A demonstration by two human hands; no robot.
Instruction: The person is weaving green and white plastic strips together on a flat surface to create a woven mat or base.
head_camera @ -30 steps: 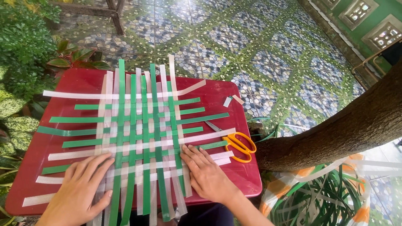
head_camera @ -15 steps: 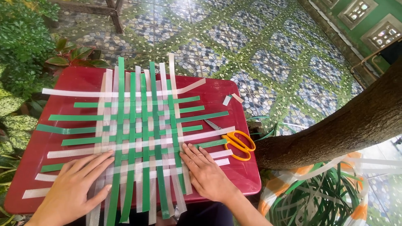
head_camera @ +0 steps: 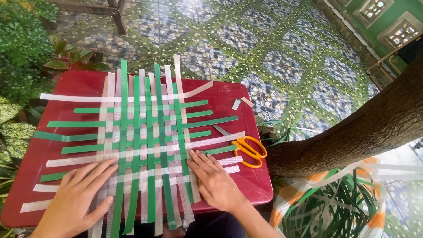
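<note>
From my remote seat I see the left hand (head_camera: 77, 200) lying flat and open, fingers spread, pressing on the near-left corner of the woven mat (head_camera: 141, 136) of green and white strips, gripping nothing; the mat lies spread over the red table (head_camera: 229, 94), with leafy plants (head_camera: 20, 57) off the table's left edge. Further right, the right hand (head_camera: 216, 183) also rests palm down and open on the mat's near-right edge, fingertips on the strips and nothing clasped. Just beyond it the orange-handled scissors (head_camera: 246, 150) lie on the table, near a tree trunk (head_camera: 352, 136) and a bag of loose strips (head_camera: 335, 207).
</note>
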